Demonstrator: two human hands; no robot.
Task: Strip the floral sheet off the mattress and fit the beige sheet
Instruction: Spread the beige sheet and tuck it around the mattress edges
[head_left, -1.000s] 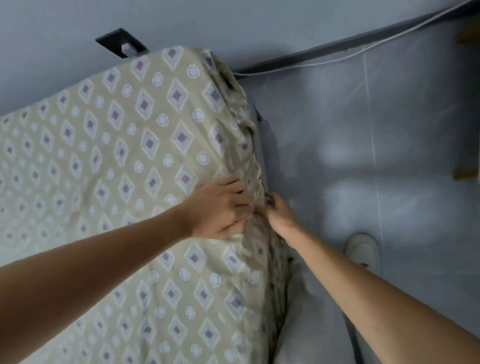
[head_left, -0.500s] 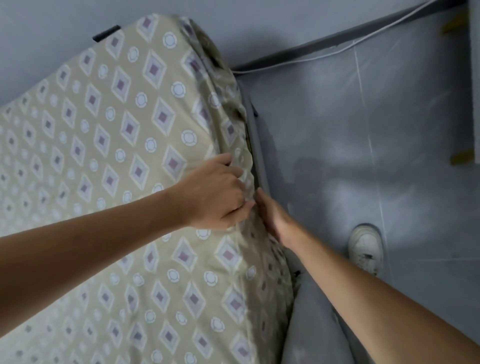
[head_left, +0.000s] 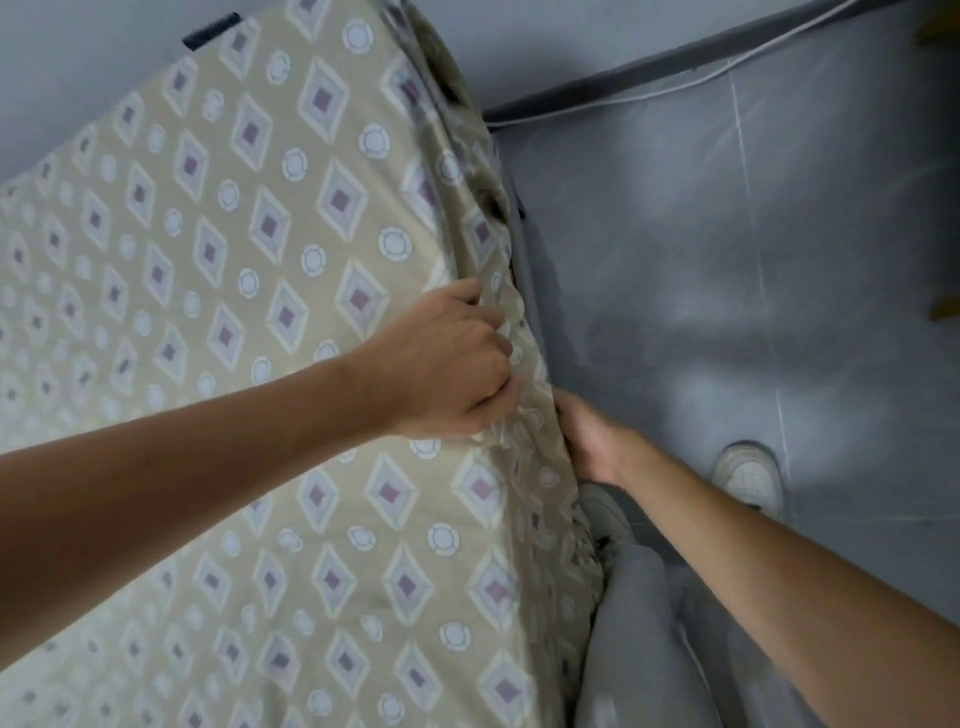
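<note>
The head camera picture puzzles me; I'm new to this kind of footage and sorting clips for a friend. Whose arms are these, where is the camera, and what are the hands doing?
There is no machine here: the camera sits on a person's head and looks down, so the two bare arms are that person's own. Below is a bed covered by a beige sheet printed with diamonds and circles. The left hand lies on top at the bed's edge, its fingers curled into bunched sheet. The right hand reaches down the side of the bed at the sheet's hem; its fingers are hidden, so its grip cannot be judged. On the grey tiled floor you see the person's white shoe and grey trouser leg.
</note>
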